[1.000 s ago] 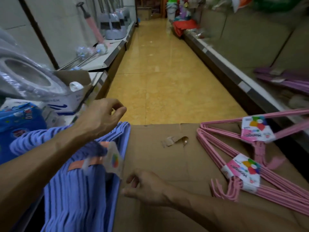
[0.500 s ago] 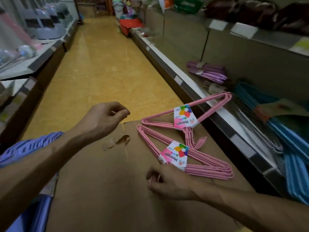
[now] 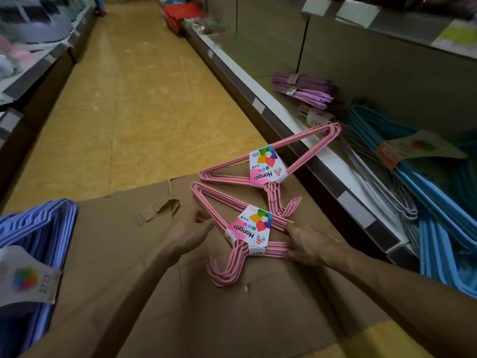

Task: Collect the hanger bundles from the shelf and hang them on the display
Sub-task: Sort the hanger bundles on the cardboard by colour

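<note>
Lavender hanger bundle [image 3: 38,228]: at 8 o'clock, cut off by the left and lower edges; its paper label [image 3: 28,280] is blurred and unreadable.
Cardboard sheet [image 3: 116,254]: fills the lower centre and carries the pink bundles; one flap torn; its near edge runs out of view.
Left hand [image 3: 185,233]: forearm enters from 7 o'clock; fingers extended toward the left corner of the near pink hanger bundle [image 3: 247,228], fingertips touching the wires; grip wide, whether any wire is pinched cannot be told.
Near pink hanger bundle: centre of view, flat on the cardboard, hooks pointing toward 6 o'clock, "Hanger" label on top.
Far pink hanger bundle [image 3: 271,164]: at 12 o'clock from the near one, just beside it; its right corner overhangs the shelf edge.
Right hand [image 3: 307,244]: forearm enters from 4 o'clock; grip closed around the right end of the near pink bundle, which hides the fingertips.
Shelf [image 3: 284,109]: at 2 o'clock, holding purple bundles [image 3: 304,89], and blue bundles [image 3: 438,202] cut off by the right edge.
</note>
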The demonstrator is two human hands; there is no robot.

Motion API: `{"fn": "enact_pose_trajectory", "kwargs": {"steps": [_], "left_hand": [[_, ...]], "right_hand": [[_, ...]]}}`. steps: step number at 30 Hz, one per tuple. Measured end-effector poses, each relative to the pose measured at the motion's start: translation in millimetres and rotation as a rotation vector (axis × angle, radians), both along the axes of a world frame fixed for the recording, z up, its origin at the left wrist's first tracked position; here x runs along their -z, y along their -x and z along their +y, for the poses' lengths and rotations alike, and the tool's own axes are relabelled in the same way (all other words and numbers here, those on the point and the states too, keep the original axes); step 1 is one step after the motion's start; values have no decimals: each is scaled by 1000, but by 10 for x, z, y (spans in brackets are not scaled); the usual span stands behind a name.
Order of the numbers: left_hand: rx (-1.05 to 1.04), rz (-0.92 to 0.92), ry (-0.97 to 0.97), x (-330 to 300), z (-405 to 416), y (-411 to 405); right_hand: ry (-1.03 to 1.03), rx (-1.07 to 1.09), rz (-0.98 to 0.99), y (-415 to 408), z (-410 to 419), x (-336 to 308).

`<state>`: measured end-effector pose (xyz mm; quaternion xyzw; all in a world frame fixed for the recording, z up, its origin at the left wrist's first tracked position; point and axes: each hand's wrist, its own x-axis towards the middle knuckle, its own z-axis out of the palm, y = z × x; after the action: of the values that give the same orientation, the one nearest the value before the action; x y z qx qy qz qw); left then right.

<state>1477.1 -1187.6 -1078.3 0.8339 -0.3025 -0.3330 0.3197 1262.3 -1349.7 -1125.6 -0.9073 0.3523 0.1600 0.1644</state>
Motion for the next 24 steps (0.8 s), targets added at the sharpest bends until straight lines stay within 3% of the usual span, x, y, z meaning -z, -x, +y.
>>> {"fn": "enact_pose_trajectory", "kwargs": {"steps": [6,17,24], "left_hand": [[-58,105,-141,304,49,5],[-59,68,-87,222,102,-123],[-63,-7,4,-53,228,-316]], "right_hand": [[9,-82,66,-27,33,225],[21,-193,35,-68,178,45],[-259,-44,-155,-155,372,-78]]}}
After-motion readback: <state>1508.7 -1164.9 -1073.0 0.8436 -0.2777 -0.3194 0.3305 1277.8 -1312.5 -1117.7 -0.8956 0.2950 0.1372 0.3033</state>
